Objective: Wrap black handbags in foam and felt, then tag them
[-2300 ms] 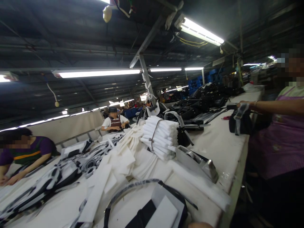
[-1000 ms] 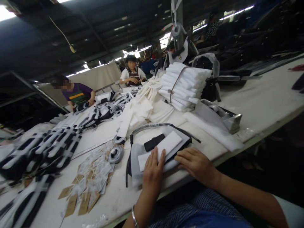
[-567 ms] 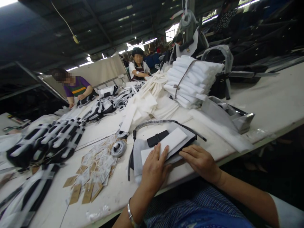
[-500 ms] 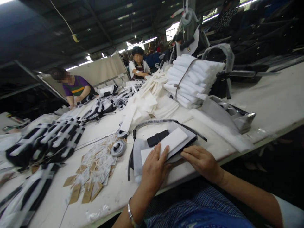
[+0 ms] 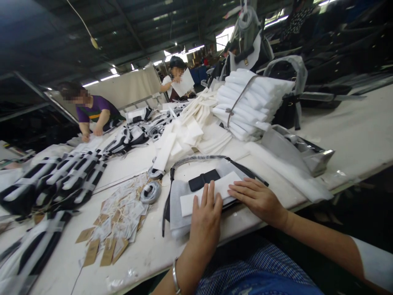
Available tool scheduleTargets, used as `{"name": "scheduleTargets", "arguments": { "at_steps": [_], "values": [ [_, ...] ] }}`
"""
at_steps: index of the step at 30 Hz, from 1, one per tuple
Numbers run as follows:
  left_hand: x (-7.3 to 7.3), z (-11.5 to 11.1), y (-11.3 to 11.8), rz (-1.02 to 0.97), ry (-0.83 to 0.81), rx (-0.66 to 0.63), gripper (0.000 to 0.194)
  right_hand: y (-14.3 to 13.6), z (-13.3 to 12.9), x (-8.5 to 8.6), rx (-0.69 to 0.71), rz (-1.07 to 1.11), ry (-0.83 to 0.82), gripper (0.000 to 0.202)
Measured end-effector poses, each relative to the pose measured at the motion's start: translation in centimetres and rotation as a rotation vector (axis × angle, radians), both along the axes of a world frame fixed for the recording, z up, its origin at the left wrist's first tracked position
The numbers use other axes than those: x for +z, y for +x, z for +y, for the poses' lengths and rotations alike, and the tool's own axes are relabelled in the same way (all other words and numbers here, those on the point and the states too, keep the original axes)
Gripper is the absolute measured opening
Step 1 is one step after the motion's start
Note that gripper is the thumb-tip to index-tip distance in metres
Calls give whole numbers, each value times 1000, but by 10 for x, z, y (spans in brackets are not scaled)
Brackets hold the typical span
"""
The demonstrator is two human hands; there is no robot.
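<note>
A black bag partly covered with pale grey wrapping [image 5: 177, 217] lies flat before me at the table edge, its plastic-wrapped handle [image 5: 199, 159] arched on the far side. On the wrapping rests a white padding strip [image 5: 189, 204], beside a small black flap with a loop [image 5: 203, 180]. My left hand [image 5: 206, 217] presses on the strip with fingers spread. The outstretched fingers of my right hand [image 5: 259, 200] lie flat over the strip's right end. Neither hand grasps anything.
Tags [image 5: 113, 229] and a grey coil [image 5: 150, 192] lie to the left, near wrapped bags [image 5: 76, 176]. Beyond are loose white sheets [image 5: 193, 131], a tied white bundle [image 5: 248, 98] and a box [image 5: 316, 157]. Two co-workers [image 5: 100, 108] [image 5: 176, 78] work across the table.
My right hand has moved from the bag's near edge up onto the strip's right end. My left fingers have spread and straightened. The far co-worker has raised a white sheet.
</note>
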State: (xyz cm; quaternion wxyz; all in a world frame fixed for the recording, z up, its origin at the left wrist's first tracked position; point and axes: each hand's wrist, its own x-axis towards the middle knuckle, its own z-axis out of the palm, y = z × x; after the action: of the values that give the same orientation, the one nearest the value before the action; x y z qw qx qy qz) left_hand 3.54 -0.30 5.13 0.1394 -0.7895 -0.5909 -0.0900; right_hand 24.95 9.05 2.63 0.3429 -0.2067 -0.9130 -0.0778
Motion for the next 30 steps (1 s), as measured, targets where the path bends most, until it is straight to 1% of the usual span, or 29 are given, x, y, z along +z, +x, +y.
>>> {"name": "scheduleTargets", "arguments": {
  "at_steps": [2, 4, 8, 10, 11, 12, 14, 15, 16, 17, 18, 19, 21, 23, 27, 29, 30],
  "values": [
    [5, 4, 7, 14, -56, -14, 32, -1, -1, -3, -12, 9, 7, 45],
    [4, 7, 11, 14, -68, -17, 33, -2, -1, -1, -18, 10, 11, 46],
    [-12, 6, 8, 11, 26, -19, 46, 3, -12, 7, 7, 19, -18, 46],
    [-19, 4, 6, 3, 61, -18, 50, 12, -24, 7, -14, 116, -97, 41],
    [-22, 3, 5, -2, 71, -16, 51, 17, -31, 6, -56, 194, -171, 34],
    [-23, 3, 5, -6, 78, -19, 52, 23, -38, 4, -120, 270, -281, 27],
    [-24, 2, 4, -14, 90, -32, 52, 34, -49, 0, -280, 374, -606, 18],
    [-24, 2, 3, -17, 93, -37, 52, 38, -52, -1, -337, 401, -801, 20],
    [-25, 2, 2, -20, 95, -42, 52, 40, -54, -1, -358, 430, -996, 24],
    [-25, 3, 1, -22, 96, -46, 53, 41, -54, 0, -347, 473, -1179, 29],
    [-25, 3, -1, -24, 95, -51, 53, 40, -54, 2, -310, 530, -1335, 33],
    [-25, 4, -2, -27, 96, -55, 53, 38, -53, 4, -260, 603, -1456, 37],
    [-27, 4, -4, -38, 101, -62, 52, 31, -53, 10, -162, 776, -1619, 40],
    [-27, 5, -5, -52, 131, -72, 50, 23, -53, 15, -80, 956, -1744, 38],
    [-26, 5, -10, -84, 217, -86, 49, 5, -55, 14, 72, 1301, -1990, 27],
    [-24, 3, -15, -100, 244, -84, 50, -5, -54, 14, 104, 1368, -2052, 22],
    [-23, 1, -17, -104, 255, -87, 49, -9, -54, 15, 105, 1344, -2055, 22]
  ]
}}
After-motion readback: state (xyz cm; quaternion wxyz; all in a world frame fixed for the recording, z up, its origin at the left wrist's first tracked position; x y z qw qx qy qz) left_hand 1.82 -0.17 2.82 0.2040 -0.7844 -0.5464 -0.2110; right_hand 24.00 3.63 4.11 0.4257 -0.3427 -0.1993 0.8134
